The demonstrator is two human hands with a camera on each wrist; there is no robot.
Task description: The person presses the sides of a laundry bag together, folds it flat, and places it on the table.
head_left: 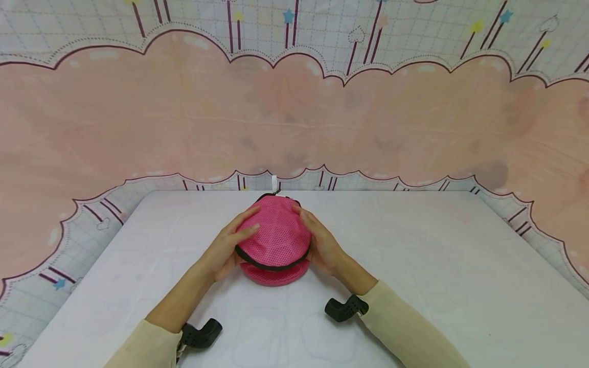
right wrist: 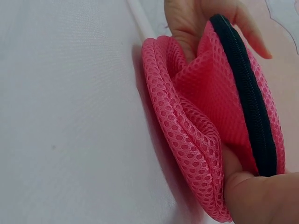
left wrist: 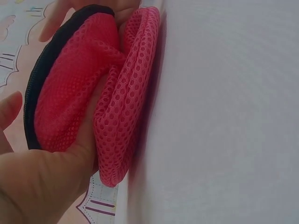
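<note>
A round pink mesh pouch (head_left: 278,230) with a black zipper band around its side is between both hands over the white table. My left hand (head_left: 228,245) grips its left side, with fingertips on the top. On the right side, my right hand (head_left: 322,243) holds it the same way. Below the black zipper (right wrist: 250,100), the mesh base bulges out toward me and touches or nearly touches the table, as the left wrist view shows of the pouch (left wrist: 128,93). The zipper looks closed along the visible stretch. Parts of both palms are hidden by the pouch.
The white-covered table (head_left: 414,266) spreads around the pouch. A small white tab (head_left: 274,183) stands up behind it. Beyond the table hangs a peach and white patterned cloth (head_left: 294,117). Black wrist cameras (head_left: 202,334) sit at both cuffs.
</note>
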